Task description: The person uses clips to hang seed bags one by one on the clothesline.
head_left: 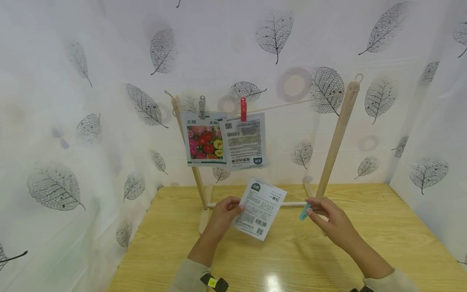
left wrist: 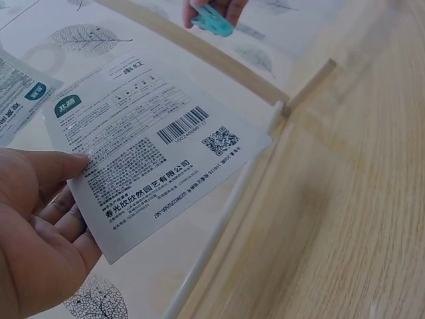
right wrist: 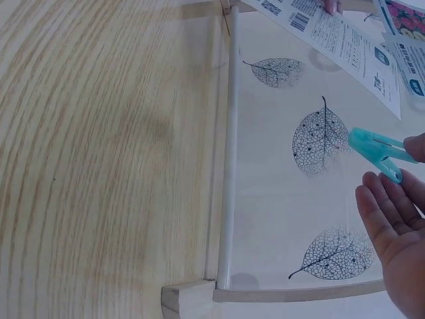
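My left hand (head_left: 223,217) pinches a white seed packet (head_left: 260,209) by its left edge, thumb on the printed back. In the left wrist view the packet (left wrist: 146,153) shows a barcode, a QR code and rows of text. My right hand (head_left: 330,219) holds a turquoise clothespin (head_left: 305,211) between thumb and fingers, to the right of the packet. The right wrist view shows the clothespin (right wrist: 380,151) tilted, its nose pointing left, with nothing in it. Two packets hang above: a flower-picture packet (head_left: 205,142) under a grey clip (head_left: 202,107) and a text-side packet (head_left: 245,142) under a red clip (head_left: 243,108).
A thin string (head_left: 284,106) runs between a left wooden post (head_left: 198,182) and a right wooden post (head_left: 337,140). A white rod (head_left: 292,204) joins the posts low down. The frame stands on a wood-grain table (head_left: 175,251), with a leaf-patterned curtain (head_left: 226,40) behind.
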{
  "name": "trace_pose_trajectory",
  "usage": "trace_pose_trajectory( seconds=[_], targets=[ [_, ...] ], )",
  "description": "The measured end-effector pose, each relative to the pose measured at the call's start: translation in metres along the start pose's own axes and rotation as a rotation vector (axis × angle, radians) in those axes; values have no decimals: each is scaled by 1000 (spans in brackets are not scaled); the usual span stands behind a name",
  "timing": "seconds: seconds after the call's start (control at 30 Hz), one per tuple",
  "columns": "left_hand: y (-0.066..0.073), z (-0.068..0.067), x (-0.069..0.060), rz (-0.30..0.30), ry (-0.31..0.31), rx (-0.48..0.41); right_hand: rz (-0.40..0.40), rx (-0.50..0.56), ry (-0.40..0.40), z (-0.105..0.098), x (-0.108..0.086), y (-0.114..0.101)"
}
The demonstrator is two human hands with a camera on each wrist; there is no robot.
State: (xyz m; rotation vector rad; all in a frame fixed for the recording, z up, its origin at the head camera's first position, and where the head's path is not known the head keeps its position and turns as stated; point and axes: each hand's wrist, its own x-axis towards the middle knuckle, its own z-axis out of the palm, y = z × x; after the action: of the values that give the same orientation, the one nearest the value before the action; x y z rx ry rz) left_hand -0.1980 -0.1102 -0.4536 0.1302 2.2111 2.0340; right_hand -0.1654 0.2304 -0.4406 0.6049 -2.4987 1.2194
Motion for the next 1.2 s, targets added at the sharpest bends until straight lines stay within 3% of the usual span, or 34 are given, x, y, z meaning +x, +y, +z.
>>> trace_pose_trajectory(
  seconds=[0.7, 1.2],
  targets=[
    [4, 2, 2, 65, 19, -38, 14, 2, 3, -7, 7, -6],
    [9, 4, 2, 70, 38, -47, -1, -11, 9, -10, 15, -8]
  ],
)
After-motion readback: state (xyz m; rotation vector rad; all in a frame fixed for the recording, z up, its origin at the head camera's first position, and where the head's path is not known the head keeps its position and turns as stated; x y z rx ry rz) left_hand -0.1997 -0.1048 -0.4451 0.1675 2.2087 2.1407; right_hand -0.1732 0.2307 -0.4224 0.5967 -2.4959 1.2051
